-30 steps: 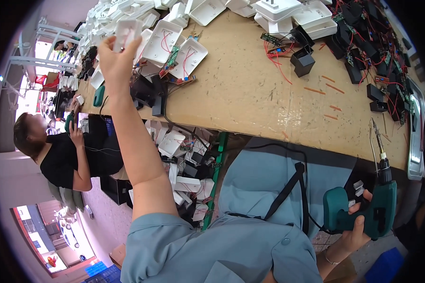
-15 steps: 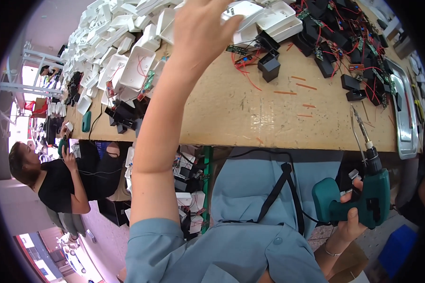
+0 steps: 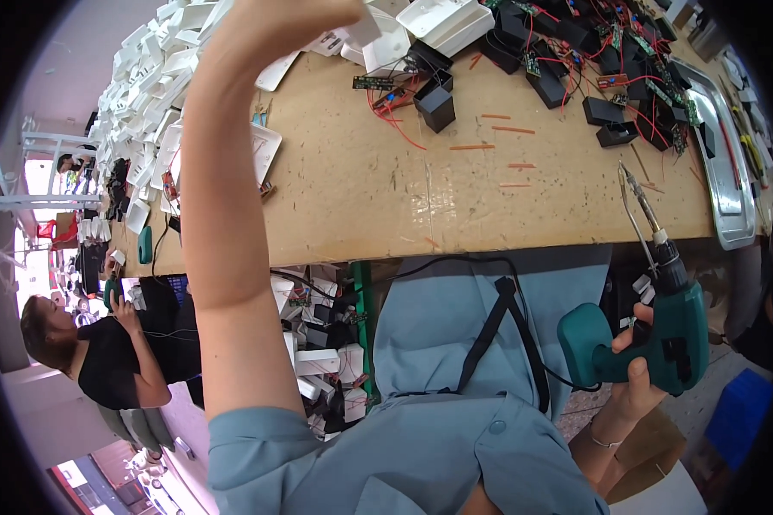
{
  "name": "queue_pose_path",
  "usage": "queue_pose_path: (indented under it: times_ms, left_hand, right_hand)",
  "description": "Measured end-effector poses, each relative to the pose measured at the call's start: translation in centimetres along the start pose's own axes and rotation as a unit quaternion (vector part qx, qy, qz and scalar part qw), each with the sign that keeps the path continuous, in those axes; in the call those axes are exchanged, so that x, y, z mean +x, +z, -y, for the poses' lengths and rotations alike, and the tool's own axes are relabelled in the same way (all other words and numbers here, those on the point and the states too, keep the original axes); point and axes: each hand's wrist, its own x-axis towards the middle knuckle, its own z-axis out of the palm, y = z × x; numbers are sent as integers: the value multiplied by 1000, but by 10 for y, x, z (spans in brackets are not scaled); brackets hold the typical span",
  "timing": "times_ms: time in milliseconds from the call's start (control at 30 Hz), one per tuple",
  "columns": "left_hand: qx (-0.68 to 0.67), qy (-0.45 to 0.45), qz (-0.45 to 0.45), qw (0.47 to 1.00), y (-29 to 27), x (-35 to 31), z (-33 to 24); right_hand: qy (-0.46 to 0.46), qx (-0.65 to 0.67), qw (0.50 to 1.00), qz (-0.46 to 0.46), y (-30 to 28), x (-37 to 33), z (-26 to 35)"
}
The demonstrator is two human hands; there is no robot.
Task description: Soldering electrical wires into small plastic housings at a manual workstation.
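Nearest in, at four o'clock, the right hand (image 3: 631, 369) has its grip wrapped tight round the handle of a green power screwdriver (image 3: 653, 330), held off the near edge of the worktop (image 3: 404, 189), long bit pointing up toward one o'clock over the edge. Up at twelve o'clock, the left hand (image 3: 275, 21) reaches far across, onto a white plastic tray (image 3: 352, 39); whether its grip is clamped or spread, I can't tell. Black boxes (image 3: 434, 99) and red wires lie just beyond.

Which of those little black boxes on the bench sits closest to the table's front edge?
The open black box beside the red wires, left of centre; the others lie farther back.
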Motion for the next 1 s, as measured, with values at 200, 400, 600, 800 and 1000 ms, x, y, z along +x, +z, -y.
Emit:
queue_pose_path:
  times_ms: [200,400,600,800,1000]
  left_hand:
    - [-349,88,-80,929,57,-90,-22]
    - [-286,204,-32,936,129,-132,-51]
    - [-318,192,-14,928,125,-133,-48]
    - [-99,205,-132,965,103,-101,-21]
    - [103,383,-210,894,89,-35,23]
  right_hand:
    - [-3,1,1000,18,-1,1,-4]
    - [-23,-13,999,20,-3,-3,-1]
    - [-22,-15,1000,13,-1,-6,-2]
    - [-24,-20,999,16,0,-5,-1]
    - [-22,-6,999,24,2,-4,-2]
